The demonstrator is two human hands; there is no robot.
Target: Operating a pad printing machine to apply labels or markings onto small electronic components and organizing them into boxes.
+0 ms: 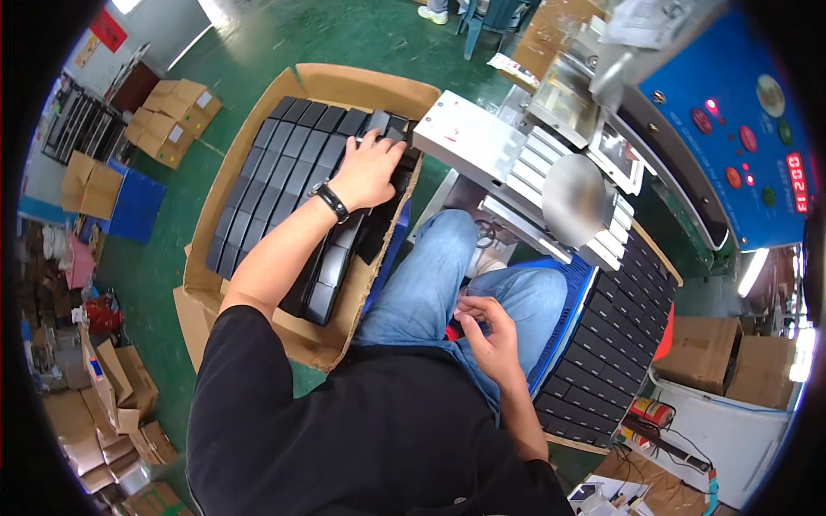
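My left hand (pixel 368 172), a dark band on its wrist, reaches into an open cardboard carton (pixel 200 258) at my left. Its bent fingers grip a glossy black box (pixel 379 120) near the carton's far right corner; the fingertips are partly hidden. Rows of similar black boxes (pixel 280 168) fill much of the carton. Over my lap, my right hand (pixel 492 337) is loosely curled, thumb apart from the fingers, with nothing visible in it. A small red thing (pixel 453 330) shows between my legs beside it.
Ahead to the right stands a machine with a white metal arm (pixel 469 133), a round plate (pixel 575 202) and a blue control panel (pixel 740 129). More black boxes (pixel 602 344) stand in rows at my right, beside a blue crate (pixel 564 322). Cartons (pixel 176 112) lie on the green floor.
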